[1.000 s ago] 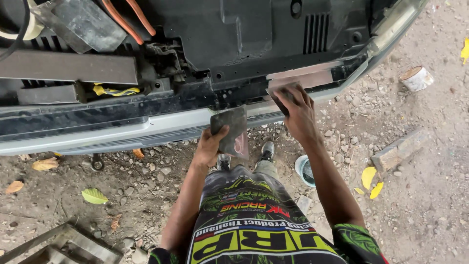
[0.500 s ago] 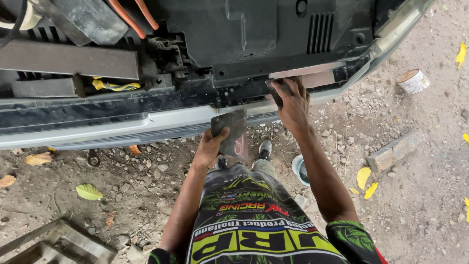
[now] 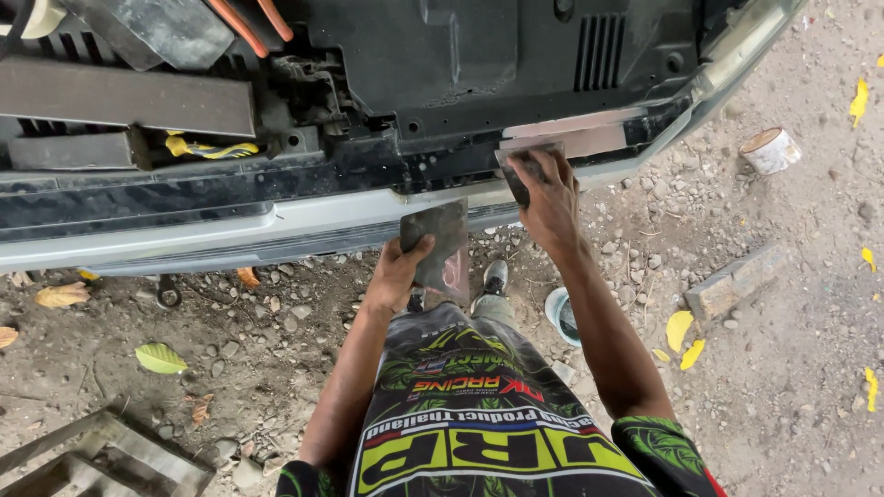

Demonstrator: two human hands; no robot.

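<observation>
Here the right hand (image 3: 551, 198) presses a small flat spreader (image 3: 523, 166) against the pale patch (image 3: 571, 138) on the upper edge of the car bumper (image 3: 276, 225); its fingers are closed over the tool, flat on the surface. The patch runs long, left to right along the bumper, and it lies directly ahead of this hand, so the right hand is much nearer to it. The left hand (image 3: 396, 271) is lower, just below the bumper, and it grips with thumb on top a dark flat board (image 3: 440, 241) that has some pinkish paste on it. This board is held tilted, near the spreader but apart from it.

Beyond the bumper are black plastic covers, a yellow cable and orange hoses. On the gravel below the bumper are a small round tin (image 3: 562, 317) beside the right forearm, a brick (image 3: 732, 281) and a roll of tape (image 3: 769, 150) further to the right, and dry leaves. Nothing stands between the spreader and the patch.
</observation>
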